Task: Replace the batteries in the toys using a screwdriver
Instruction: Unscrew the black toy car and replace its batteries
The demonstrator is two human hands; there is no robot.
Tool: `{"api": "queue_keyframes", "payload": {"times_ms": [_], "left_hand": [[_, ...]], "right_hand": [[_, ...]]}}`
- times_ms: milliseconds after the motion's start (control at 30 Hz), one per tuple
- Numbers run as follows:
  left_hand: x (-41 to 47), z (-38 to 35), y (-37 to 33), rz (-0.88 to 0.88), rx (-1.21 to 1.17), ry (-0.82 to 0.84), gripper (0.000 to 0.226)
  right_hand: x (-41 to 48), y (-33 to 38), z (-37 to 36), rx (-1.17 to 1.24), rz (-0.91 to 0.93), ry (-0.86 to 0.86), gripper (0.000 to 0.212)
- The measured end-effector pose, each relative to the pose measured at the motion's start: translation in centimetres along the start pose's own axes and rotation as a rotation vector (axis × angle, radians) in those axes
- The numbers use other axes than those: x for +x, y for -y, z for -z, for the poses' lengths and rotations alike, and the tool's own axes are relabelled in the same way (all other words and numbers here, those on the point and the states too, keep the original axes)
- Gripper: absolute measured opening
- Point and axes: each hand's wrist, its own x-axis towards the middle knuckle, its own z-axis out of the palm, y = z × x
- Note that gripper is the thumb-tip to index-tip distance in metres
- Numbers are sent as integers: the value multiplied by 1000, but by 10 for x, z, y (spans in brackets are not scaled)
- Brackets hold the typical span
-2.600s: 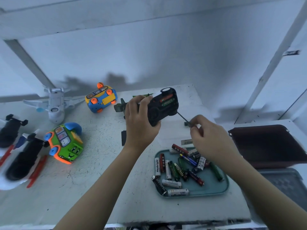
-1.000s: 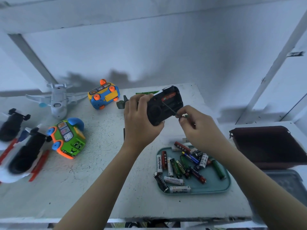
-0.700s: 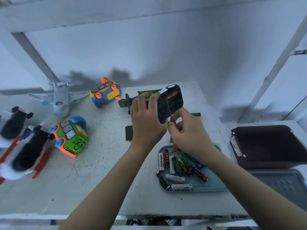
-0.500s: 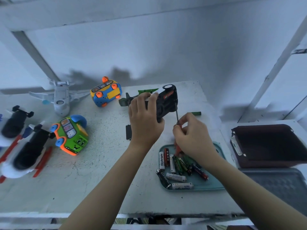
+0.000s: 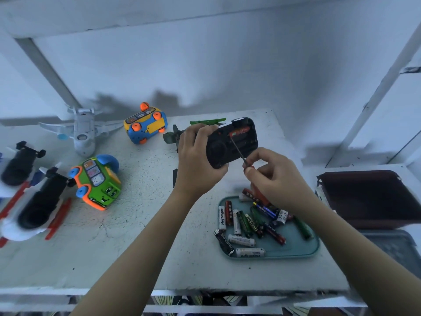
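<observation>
My left hand (image 5: 197, 159) grips a black toy vehicle (image 5: 232, 142) and holds it above the table with its underside facing me. A red battery shows in its uncovered compartment. My right hand (image 5: 272, 176) pinches a thin screwdriver (image 5: 238, 149) whose tip points into that compartment. Under my right wrist a teal tray (image 5: 296, 247) holds several loose batteries. A small dark flat piece (image 5: 175, 176), possibly the compartment cover, lies on the table below my left hand.
A green bus toy (image 5: 96, 182), a yellow-blue bus toy (image 5: 145, 125) and a white plane (image 5: 83, 131) lie to the left. Black-and-white toys (image 5: 29, 197) sit at the left edge. Green toy parts (image 5: 207, 122) lie behind my left hand. A dark brown tray (image 5: 371, 197) sits at right.
My right hand brought the screwdriver from the right up to the toy, dipped towards the tray, and now has its tip in the battery compartment. The toy has tilted slightly.
</observation>
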Motion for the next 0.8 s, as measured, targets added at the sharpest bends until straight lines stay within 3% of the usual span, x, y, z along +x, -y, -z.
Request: {"api": "queue_keyframes", "payload": {"times_ms": [267,533,800], "left_hand": [[-2,7,-3,18,-64,23,69],[-4,-9,-12,28,90,-57,67],[-6,-8,7,-45,203,-138,69]], "right_hand": [[4,1,2,4,12,37,4],[-6,3,-33,-17,16,-159,7],[-18,2,-19,115,-261,-146,8]]}}
